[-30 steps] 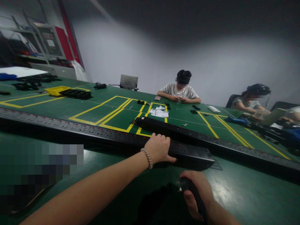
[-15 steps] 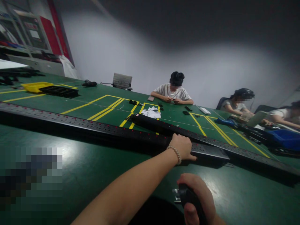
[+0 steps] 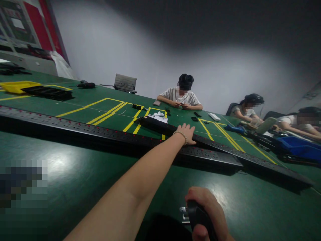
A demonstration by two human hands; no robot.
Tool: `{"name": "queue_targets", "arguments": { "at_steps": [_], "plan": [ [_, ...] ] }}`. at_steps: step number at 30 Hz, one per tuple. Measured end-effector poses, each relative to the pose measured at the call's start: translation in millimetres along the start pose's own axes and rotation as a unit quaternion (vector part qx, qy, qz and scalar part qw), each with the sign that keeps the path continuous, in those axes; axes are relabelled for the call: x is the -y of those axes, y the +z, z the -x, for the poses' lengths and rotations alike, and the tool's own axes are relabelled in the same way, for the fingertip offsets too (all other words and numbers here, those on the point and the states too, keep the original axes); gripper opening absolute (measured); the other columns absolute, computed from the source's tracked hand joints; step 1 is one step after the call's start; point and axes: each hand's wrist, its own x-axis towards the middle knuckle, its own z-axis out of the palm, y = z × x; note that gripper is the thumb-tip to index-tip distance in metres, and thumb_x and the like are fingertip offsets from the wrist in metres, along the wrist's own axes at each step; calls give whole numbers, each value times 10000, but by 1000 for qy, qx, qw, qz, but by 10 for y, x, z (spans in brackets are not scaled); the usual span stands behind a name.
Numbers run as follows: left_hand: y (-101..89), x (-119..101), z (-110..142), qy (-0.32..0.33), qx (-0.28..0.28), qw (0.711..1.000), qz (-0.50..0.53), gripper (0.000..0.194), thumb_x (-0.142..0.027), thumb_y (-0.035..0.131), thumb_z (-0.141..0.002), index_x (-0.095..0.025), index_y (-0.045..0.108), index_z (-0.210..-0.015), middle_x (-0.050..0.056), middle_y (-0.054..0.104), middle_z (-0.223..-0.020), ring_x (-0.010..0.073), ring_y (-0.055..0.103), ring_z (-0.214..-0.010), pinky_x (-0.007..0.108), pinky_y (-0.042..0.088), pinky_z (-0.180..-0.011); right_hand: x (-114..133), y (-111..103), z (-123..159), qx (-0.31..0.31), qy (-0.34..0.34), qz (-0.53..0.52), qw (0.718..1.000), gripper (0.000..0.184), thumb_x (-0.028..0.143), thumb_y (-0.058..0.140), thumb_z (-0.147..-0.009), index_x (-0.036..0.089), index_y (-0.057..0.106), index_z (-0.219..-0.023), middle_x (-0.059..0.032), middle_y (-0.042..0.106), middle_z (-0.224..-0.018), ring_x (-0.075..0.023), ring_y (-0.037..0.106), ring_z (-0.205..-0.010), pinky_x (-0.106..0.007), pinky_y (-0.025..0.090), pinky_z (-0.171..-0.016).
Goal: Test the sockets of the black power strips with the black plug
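My left hand point(image 3: 186, 133) reaches out with its fingers spread, over the far long black power strip point(image 3: 260, 163); whether it touches the strip I cannot tell. The near power strip point(image 3: 87, 130), lined with sockets and red dots, lies crosswise below my left wrist, and the two strips overlap toward the right. At the bottom, my right hand point(image 3: 210, 207) is closed around a black plug point(image 3: 198, 212), its metal prongs pointing left. The plug's cord is out of sight.
Green table point(image 3: 100, 197) marked with yellow tape lines. White papers point(image 3: 157, 117) lie beyond the strips. A yellow tray point(image 3: 20, 87) and black tray point(image 3: 47, 93) sit at left, a blue bin point(image 3: 298, 149) at right. One person point(image 3: 180, 95) sits opposite, others at right.
My left hand has let go of the near strip and moved forward and left to the far strip, its fingers spreading. My right hand still holds the plug. The view has shifted slightly.
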Motion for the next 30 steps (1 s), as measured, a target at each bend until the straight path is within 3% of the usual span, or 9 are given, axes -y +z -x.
{"name": "queue_targets", "arguments": {
  "at_steps": [2,4,8,13,17,22,26,30],
  "plan": [
    [26,259,-77,-11,28,999,-10,1064,-707,726,-704,-223,283,-1541,188,465,-1486,397,405,-1369,583,313,-1117,-9,0,-11,12,6,-40,999,444,510,315,-1002,250,633,-834,-17,594,-570,-181,627,-517,-311,553,-570],
    [71,438,-110,-14,36,999,-23,1119,-727,761,-647,-238,296,-1540,195,398,-1535,413,357,-1396,583,286,-1130,2,-24,-35,16,0,-80,997,368,440,338,-1006,243,618,-872,-7,618,-592,-163,634,-526,-292,542,-580],
    [139,590,-138,-16,44,998,-49,1071,-785,768,-577,-231,457,-1439,207,313,-1575,461,286,-1419,603,244,-1138,58,-56,-76,-20,-17,-98,995,448,550,276,-999,229,586,-970,-34,668,-695,-183,687,-634,-304,543,-627],
    [163,599,-188,-12,62,996,-67,1018,-761,771,-608,-257,436,-1426,169,506,-1431,401,442,-1321,565,313,-1097,84,-6,-78,-43,-19,-95,994,503,627,262,-980,230,570,-990,-28,663,-709,-190,678,-639,-316,543,-653],
    [160,572,-166,-6,42,995,-90,938,-681,803,-646,-227,465,-1393,199,526,-1388,407,451,-1296,558,329,-1066,34,1,-49,-52,-22,-92,994,443,585,298,-996,236,570,-1017,-20,663,-735,-184,673,-648,-311,537,-646],
    [98,529,-66,34,1,993,-110,822,-644,798,-680,-206,523,-1318,189,550,-1335,373,481,-1241,457,388,-987,-22,-31,-27,-22,-27,-82,996,426,571,308,-1018,234,567,-1044,-19,667,-757,-177,677,-670,-295,528,-623],
    [-84,494,49,60,-54,988,-134,834,-607,772,-725,-173,467,-1368,195,590,-1255,367,538,-1144,450,364,-950,7,-44,-49,-21,-27,-70,997,423,573,304,-1018,238,562,-1023,-1,652,-738,-159,657,-644,-281,517,-607],
    [-389,460,207,81,-96,980,-156,761,-587,733,-761,-184,469,-1349,179,624,-1188,358,567,-1065,449,344,-907,36,-36,-46,-21,-17,-64,998,391,547,318,-1013,238,558,-1019,-4,662,-754,-161,659,-654,-285,512,-610]
  ]
}}
